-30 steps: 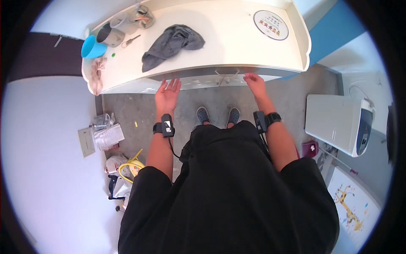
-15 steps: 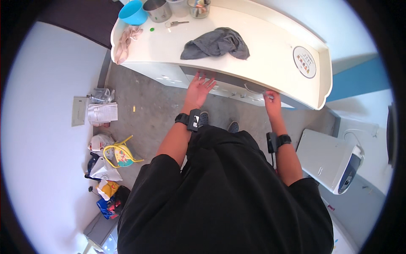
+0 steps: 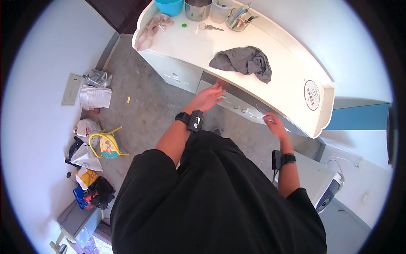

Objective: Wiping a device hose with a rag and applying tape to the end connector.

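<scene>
My left hand (image 3: pixel 208 98) is open, palm partly up, its fingertips at the dark opening (image 3: pixel 226 87) below the top of the white cabinet (image 3: pixel 182 57). Farther right, my right hand (image 3: pixel 274 124) has its thumb and fingers pinched together just in front of the cabinet's edge. A thin, curved, pale strip (image 3: pixel 258 109) reaches from its fingertips toward the opening; its kind is too small to make out. On the cabinet top above both hands lies a crumpled dark grey cloth (image 3: pixel 243 62), touched by neither.
A blue bowl (image 3: pixel 170 6), metal cup (image 3: pixel 198 9), glass of pens (image 3: pixel 239 20), keys (image 3: pixel 211 27) and a beige strap (image 3: pixel 153 31) occupy the top's far left. A round printed disc (image 3: pixel 311 95) lies right. A yellow-framed chair (image 3: pixel 108 144) and bags stand by the left wall; a white appliance (image 3: pixel 306 173) stands right.
The view has turned, so the cabinet now slants down to the right. My left hand stays open by the opening; my right hand remains pinched near the strip, slightly back from the edge.
</scene>
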`<state>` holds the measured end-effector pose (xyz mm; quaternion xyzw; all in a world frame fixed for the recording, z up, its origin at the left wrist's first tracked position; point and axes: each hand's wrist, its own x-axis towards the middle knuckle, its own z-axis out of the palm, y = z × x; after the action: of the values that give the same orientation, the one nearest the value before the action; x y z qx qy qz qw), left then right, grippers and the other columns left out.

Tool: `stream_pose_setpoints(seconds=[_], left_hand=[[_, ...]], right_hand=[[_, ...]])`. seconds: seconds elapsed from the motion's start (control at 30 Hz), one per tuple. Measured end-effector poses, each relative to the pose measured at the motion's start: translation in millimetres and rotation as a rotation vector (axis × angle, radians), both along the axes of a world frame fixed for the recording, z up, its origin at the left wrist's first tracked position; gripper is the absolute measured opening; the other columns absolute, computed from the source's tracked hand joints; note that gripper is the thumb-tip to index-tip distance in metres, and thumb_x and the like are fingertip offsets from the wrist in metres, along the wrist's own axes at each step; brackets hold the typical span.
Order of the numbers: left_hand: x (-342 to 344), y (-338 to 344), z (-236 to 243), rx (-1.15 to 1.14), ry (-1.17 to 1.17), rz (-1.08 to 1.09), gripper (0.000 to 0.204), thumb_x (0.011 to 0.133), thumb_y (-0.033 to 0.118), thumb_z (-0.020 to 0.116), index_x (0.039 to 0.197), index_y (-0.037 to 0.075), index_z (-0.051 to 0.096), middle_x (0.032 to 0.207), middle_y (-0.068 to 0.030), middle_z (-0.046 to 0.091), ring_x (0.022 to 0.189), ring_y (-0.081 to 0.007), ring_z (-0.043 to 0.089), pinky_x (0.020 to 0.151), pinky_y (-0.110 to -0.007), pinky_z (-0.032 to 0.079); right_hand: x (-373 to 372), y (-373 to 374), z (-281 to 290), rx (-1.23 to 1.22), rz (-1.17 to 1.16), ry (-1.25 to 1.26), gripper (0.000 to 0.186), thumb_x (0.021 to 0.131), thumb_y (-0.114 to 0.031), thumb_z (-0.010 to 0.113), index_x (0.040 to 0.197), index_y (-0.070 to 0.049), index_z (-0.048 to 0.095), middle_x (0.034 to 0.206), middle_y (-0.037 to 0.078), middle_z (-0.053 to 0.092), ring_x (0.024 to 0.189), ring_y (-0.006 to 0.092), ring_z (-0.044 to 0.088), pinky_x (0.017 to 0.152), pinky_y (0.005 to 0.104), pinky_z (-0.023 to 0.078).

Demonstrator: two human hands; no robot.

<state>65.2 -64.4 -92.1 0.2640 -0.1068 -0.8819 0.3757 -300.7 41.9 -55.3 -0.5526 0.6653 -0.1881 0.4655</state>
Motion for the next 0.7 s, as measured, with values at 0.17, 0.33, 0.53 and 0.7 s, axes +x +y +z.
stream_pose_setpoints(seconds=[0.17,0.33,0.53,0.7], left_hand=[[34.0,13.4,-21.4,-0.034,-0.281,-0.182,0.048,0.098,0.024,0.051,0.142,0.01,0.038,0.144,-0.0047,0.045,0.132,-0.0252,0.042,0.107,-0.045,0.033],[76.1,56.9,-43.9,0.048,-0.562,-0.386,0.045,0.096,0.035,0.053,0.133,0.01,0.05,0.134,-0.0017,0.055,0.119,-0.0202,0.052,0.098,-0.039,0.04],[166.1,79.6,-98.6,-0.003,-0.667,-0.176,0.033,0.096,0.033,0.052,0.122,0.014,0.057,0.124,0.0006,0.061,0.107,-0.0159,0.058,0.087,-0.034,0.046],[160.8,67.9,-145.0,-0.061,-0.95,-0.451,0.036,0.093,0.027,0.055,0.122,0.007,0.056,0.124,-0.0022,0.061,0.107,-0.0176,0.059,0.088,-0.034,0.047]], right_hand=[[111.6,-86.6,129.0,-0.399,0.299,-0.114,0.027,0.089,-0.009,0.063,0.115,-0.003,0.061,0.114,0.009,0.064,0.111,0.02,0.058,0.098,0.0329,0.043],[175.7,-182.3,95.8,-0.898,0.371,0.193,0.047,0.082,-0.02,0.071,0.124,-0.006,0.056,0.127,0.014,0.054,0.124,0.0337,0.045,0.107,0.0429,0.033],[250.6,-183.0,55.4,-0.992,0.341,0.512,0.055,0.084,-0.044,0.065,0.127,-0.012,0.055,0.135,0.015,0.048,0.131,0.0338,0.039,0.109,0.0539,0.026],[241.1,-184.5,50.8,-0.982,0.348,0.667,0.055,0.088,-0.048,0.059,0.132,-0.016,0.054,0.138,0.014,0.047,0.132,0.0344,0.039,0.107,0.0532,0.028]])
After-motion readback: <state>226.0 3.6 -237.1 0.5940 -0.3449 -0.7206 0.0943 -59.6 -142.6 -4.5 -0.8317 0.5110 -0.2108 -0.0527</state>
